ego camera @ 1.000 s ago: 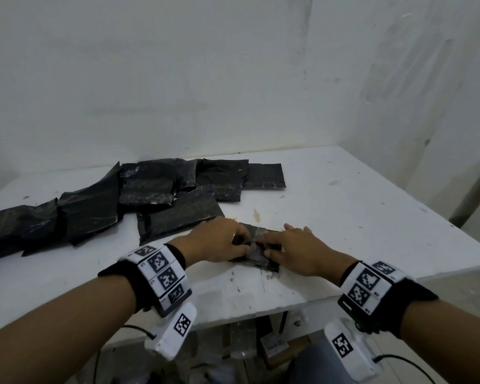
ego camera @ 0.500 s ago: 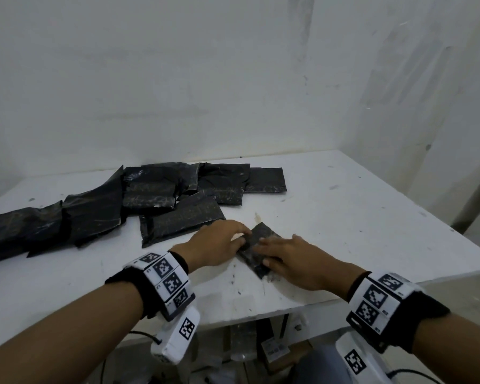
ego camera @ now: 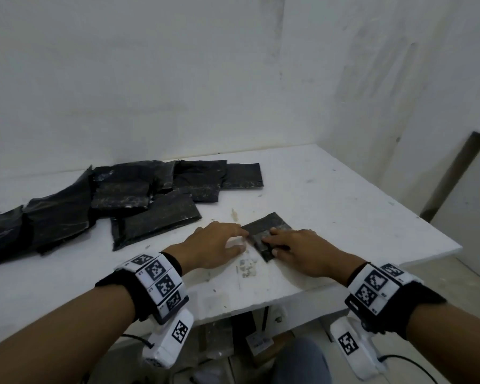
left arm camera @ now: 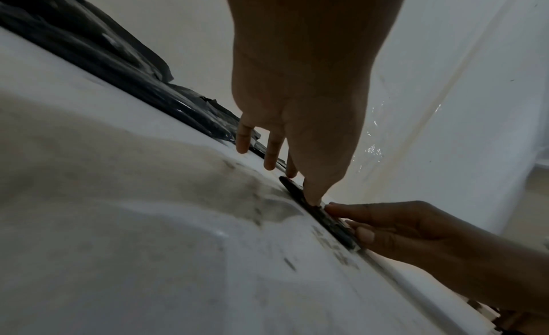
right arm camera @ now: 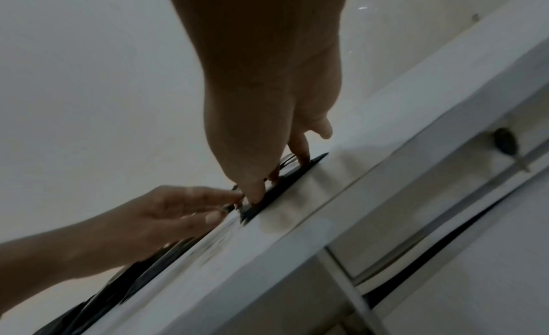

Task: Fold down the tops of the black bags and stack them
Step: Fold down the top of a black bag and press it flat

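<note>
A small folded black bag (ego camera: 269,228) lies flat on the white table (ego camera: 330,206) near its front edge, turned at an angle. My left hand (ego camera: 214,245) rests beside it, fingertips touching its left edge (left arm camera: 312,199). My right hand (ego camera: 297,248) lies on its near right part, straight fingers (right arm camera: 255,190) pressing it down. The bag (right arm camera: 285,182) shows as a thin dark strip in both wrist views. A loose pile of black bags (ego camera: 117,200) sprawls across the table's back left.
White walls close the table at the back and right. The table's front edge (ego camera: 288,297) runs just below my wrists. Paint scuffs mark the tabletop (ego camera: 247,268) near the bag. Clutter sits under the table.
The small bag has turned and slid a little away from the front edge. Both hands went from folding over it to lying flatter, the left now at its edge.
</note>
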Demonstrator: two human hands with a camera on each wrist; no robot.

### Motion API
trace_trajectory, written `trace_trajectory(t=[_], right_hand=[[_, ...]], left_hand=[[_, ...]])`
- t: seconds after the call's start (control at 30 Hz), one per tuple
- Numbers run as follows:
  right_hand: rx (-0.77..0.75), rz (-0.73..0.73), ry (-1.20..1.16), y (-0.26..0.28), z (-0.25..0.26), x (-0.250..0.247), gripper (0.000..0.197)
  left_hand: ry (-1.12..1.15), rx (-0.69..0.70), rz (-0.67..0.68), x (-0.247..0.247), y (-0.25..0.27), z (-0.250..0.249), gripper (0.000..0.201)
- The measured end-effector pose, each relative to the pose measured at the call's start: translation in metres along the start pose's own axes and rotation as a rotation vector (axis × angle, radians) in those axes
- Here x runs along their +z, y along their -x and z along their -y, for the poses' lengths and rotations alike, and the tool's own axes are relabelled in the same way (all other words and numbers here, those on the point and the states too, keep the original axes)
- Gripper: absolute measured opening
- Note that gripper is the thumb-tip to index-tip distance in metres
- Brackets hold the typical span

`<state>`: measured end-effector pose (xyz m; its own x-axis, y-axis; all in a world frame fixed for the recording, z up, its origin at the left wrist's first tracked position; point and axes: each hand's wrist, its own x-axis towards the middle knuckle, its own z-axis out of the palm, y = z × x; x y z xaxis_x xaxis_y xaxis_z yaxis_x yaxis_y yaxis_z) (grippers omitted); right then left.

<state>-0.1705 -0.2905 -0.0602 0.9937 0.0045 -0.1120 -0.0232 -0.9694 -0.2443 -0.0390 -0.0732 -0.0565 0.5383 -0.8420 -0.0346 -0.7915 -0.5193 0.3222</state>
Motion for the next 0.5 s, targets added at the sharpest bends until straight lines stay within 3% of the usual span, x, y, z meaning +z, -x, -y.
trace_trajectory(t=[0.17, 0.27, 0.4, 0.5], right_hand=[[0.195, -0.051, -0.081, 0.041, -0.063, -0.022, 0.043], [0.343, -0.088, -0.119, 0.064, -0.099, -0.035, 0.038], [0.513, -0.165, -0.179, 0.087, -0.132, -0.047, 0.037], [0.589, -0.195, -0.194, 0.094, -0.15, -0.05, 0.036]], left_hand=[[0.054, 0.011, 0.042, 0.01, -0.022, -0.03, 0.042], [0.065, -0.008, 0.061, 0.016, -0.041, -0.051, 0.054], [-0.029, -0.07, 0.232, 0.016, -0.06, -0.081, 0.066], [-0.076, -0.113, 0.275, 0.011, -0.065, -0.093, 0.065]])
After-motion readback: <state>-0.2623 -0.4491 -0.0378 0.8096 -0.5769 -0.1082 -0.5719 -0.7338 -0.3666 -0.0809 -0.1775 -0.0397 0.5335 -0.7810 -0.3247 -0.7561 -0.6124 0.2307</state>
